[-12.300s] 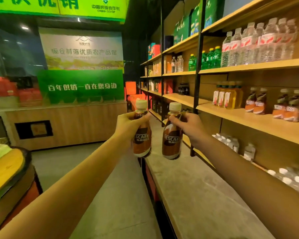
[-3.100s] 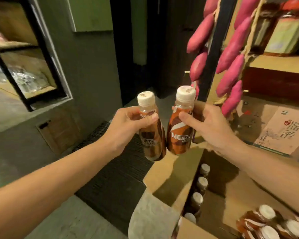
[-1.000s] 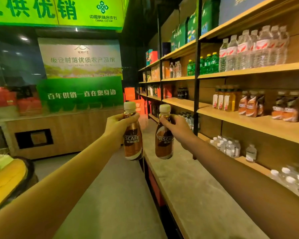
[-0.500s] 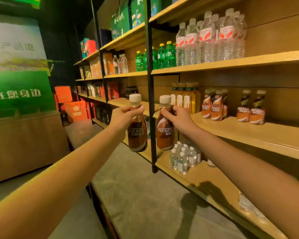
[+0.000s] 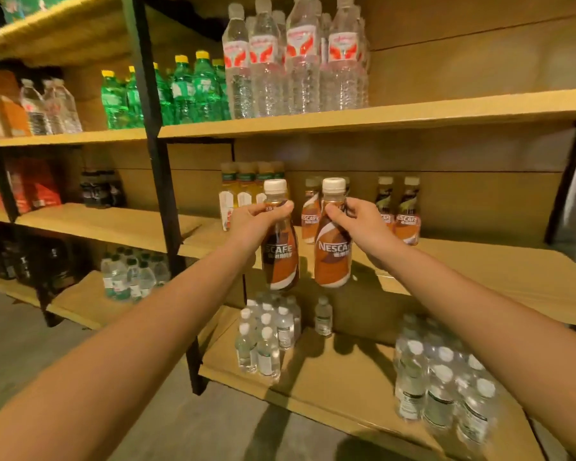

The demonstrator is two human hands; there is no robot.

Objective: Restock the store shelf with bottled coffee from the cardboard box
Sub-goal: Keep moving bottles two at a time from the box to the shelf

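Observation:
I face the wooden store shelf (image 5: 479, 261) head-on. My left hand (image 5: 253, 224) grips a brown coffee bottle (image 5: 280, 257) by its neck, and my right hand (image 5: 359, 227) grips a second coffee bottle (image 5: 332, 257) the same way. Both bottles hang upright in the air just in front of the middle shelf's front edge, side by side. Behind them on that shelf stand several coffee bottles (image 5: 398, 211) near the back wall. The cardboard box is out of view.
Yellow tea bottles (image 5: 243, 191) stand left of the coffee. Large water bottles (image 5: 293, 58) and green bottles (image 5: 180, 91) fill the shelf above. Small water bottles (image 5: 266, 331) and a wrapped pack (image 5: 443, 377) sit on the shelf below. A black upright post (image 5: 157, 168) divides the shelving.
My view has turned right and closer, from along the aisle to straight at the shelf. Both hands have carried their bottles up to the middle shelf's front edge.

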